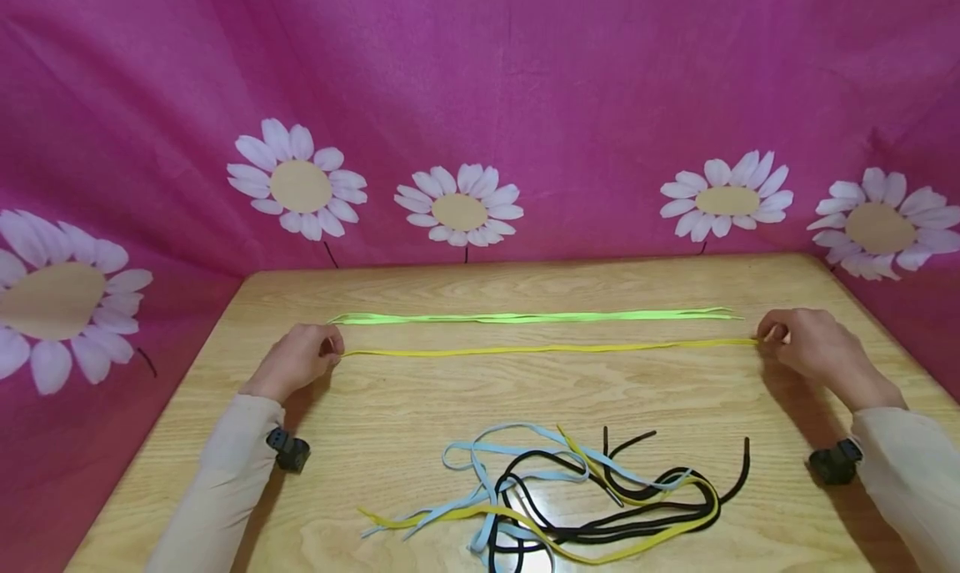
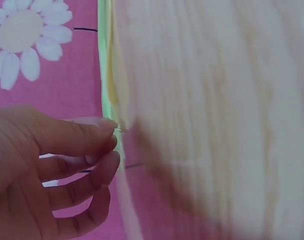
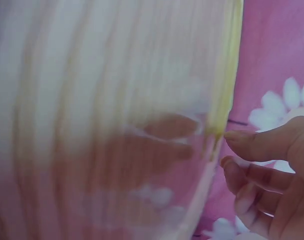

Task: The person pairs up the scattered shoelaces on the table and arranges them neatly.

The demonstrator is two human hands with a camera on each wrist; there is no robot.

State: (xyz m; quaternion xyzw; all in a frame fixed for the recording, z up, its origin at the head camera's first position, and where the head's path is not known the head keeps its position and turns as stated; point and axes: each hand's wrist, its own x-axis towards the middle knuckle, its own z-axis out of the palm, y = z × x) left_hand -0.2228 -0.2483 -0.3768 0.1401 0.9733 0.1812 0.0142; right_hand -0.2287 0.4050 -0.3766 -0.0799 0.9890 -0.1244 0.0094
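Observation:
A yellow shoelace (image 1: 551, 348) stretches nearly straight across the table in the head view. My left hand (image 1: 298, 358) pinches its left end between thumb and fingertips; in the left wrist view the thumb (image 2: 99, 122) is at the lace. At the other end, my right hand (image 1: 816, 348) holds the lace by its tip, with the remaining fingers loosely bent. Just beyond the yellow lace lie bright green shoelaces (image 1: 525, 317), laid out lengthwise and roughly parallel to it.
Nearer the front sits a tangle of black laces (image 1: 600, 530), light blue laces (image 1: 480, 473) and another yellow lace (image 1: 622, 552) on the wooden table (image 1: 420, 398). A pink cloth (image 1: 570, 98) with white flowers hangs behind and at the sides.

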